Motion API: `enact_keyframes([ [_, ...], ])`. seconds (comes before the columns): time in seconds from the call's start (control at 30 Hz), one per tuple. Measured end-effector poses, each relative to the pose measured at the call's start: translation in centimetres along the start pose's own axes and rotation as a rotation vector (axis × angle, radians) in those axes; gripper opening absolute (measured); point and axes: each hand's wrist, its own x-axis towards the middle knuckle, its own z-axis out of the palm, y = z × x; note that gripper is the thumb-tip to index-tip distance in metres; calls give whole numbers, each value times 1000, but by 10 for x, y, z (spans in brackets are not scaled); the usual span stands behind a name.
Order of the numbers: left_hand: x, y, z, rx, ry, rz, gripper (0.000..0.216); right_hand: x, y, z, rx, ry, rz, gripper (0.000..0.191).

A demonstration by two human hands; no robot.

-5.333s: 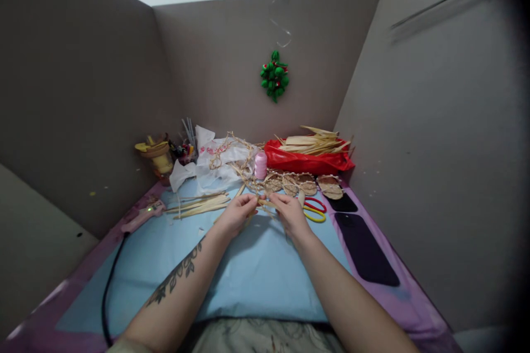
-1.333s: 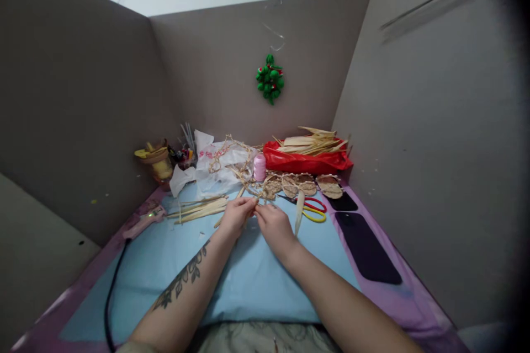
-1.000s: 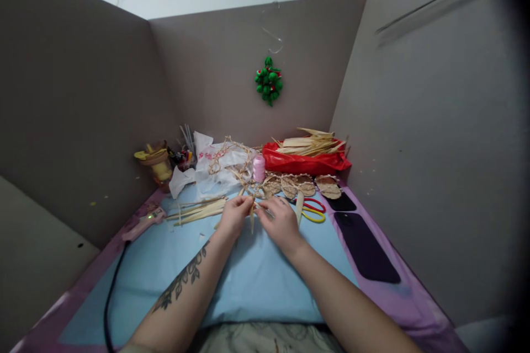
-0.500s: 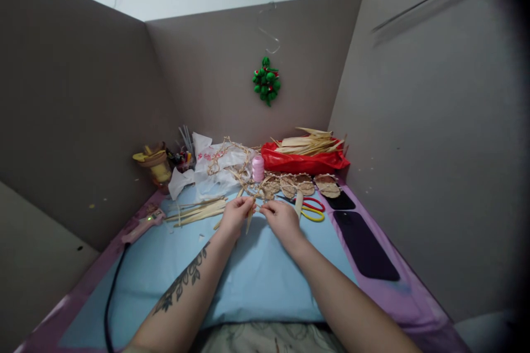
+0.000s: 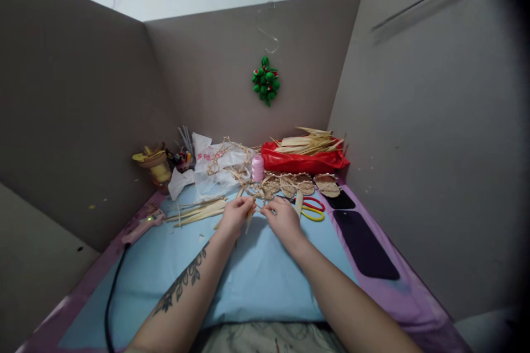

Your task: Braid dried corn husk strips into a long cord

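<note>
Side by side over the blue cloth [image 5: 273, 281], my two hands work close together. My left hand [image 5: 238, 214] is closed in a pinch on a pale dried husk strip [image 5: 248, 224], whose end hangs below the fingers. My right hand [image 5: 282, 219] is also pinched shut, at the thin twisted end of the strip that spans the small gap between the hands. Just beyond lie braided husk cord and flat oval woven pieces [image 5: 304, 184]. Scissors [image 5: 313, 209] with red and yellow handles rest beside my right hand, partly under a pale flat strip [image 5: 298, 203].
Loose husk strips [image 5: 201, 212] and a pink glue gun [image 5: 144, 226] with a black cable lie left. Behind stand a pink thread spool [image 5: 258, 169], a white plastic bag [image 5: 219, 160] and a red bag [image 5: 306, 162] of husks. A dark phone [image 5: 366, 245] lies right. Grey panels enclose three sides.
My right hand's fingers have shifted very slightly at the thin strand. My left hand keeps its hold, and the things on the table stay put.
</note>
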Motion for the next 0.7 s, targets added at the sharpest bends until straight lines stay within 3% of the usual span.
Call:
enact_keyframes([
  [0.13, -1, 0, 1, 16, 3, 5, 35, 3, 3, 1, 74, -24, 36, 14],
  [0.2, -1, 1, 2, 34, 0, 14, 35, 6, 4, 1, 205, 1, 61, 9],
  [0.27, -3, 1, 3, 60, -32, 33, 34, 10, 2, 1, 412, 5, 109, 21],
  [0.43, -9, 4, 8, 174, -109, 103, 29, 13, -4, 5, 856, -232, 248, 24],
  [0.53, -15, 11, 13, 296, -70, 166, 22, 12, -3, 7, 850, -193, 346, 25],
  [0.7, -20, 18, 21, 383, -11, 209, 17, 12, 2, 7, 775, -135, 325, 19],
])
